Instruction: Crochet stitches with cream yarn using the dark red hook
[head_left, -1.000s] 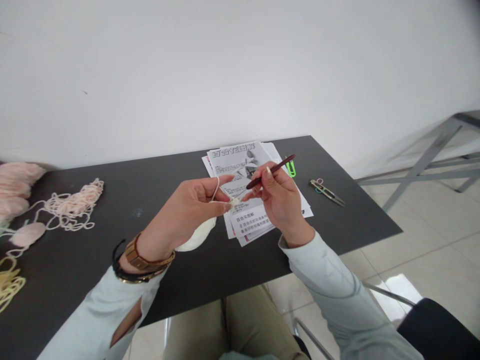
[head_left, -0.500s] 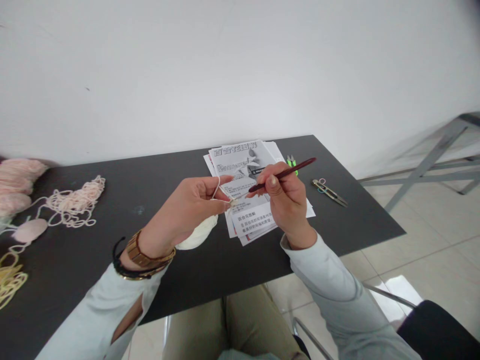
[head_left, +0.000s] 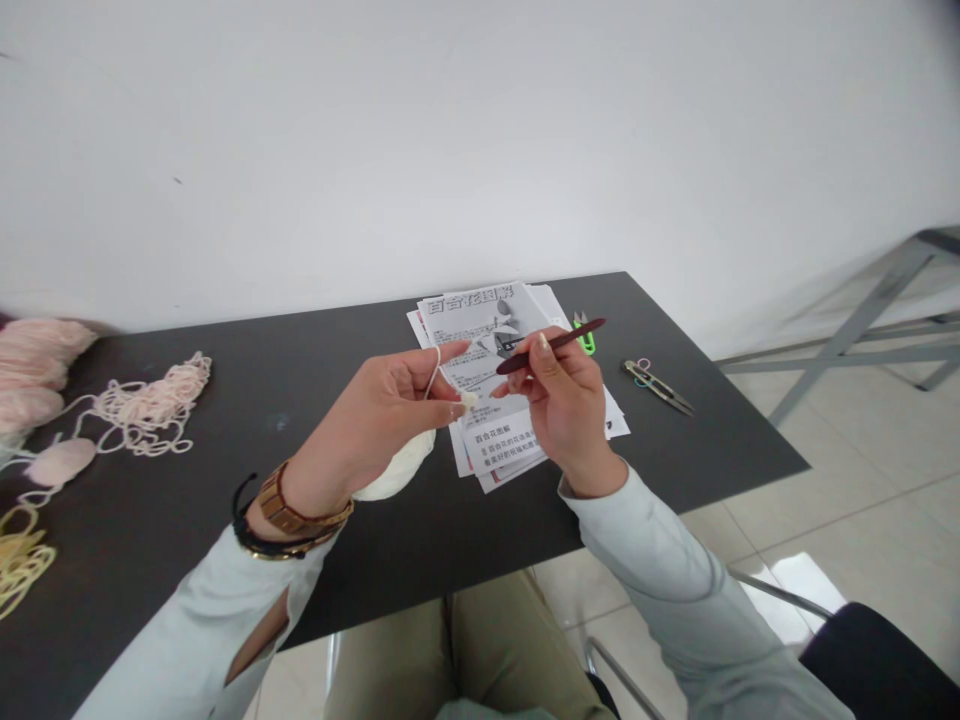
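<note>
My left hand [head_left: 382,415] pinches a small piece of white crochet work [head_left: 469,400] between thumb and fingers, and a strand of white yarn [head_left: 434,372] runs over its raised index finger. A white yarn ball [head_left: 397,468] sits on the table behind that hand, partly hidden by it. My right hand [head_left: 566,395] grips a dark red crochet hook [head_left: 551,345] by its handle, which slants up to the right. The hook's thin tip is hard to make out. A small gap shows between the hook handle and the white piece. Both hands are above printed sheets [head_left: 487,445].
Green-handled snips [head_left: 585,335] and metal thread snips [head_left: 658,388] lie on the black table [head_left: 720,450] at right. Pink yarn skeins [head_left: 37,365], loose pale pink yarn [head_left: 154,405] and yellow yarn [head_left: 22,560] lie at left. A chair [head_left: 877,660] stands at lower right.
The crochet hook's tip has come away from the white piece, and the handle has shifted slightly left and turned in my right hand. My left hand stays nearly in place.
</note>
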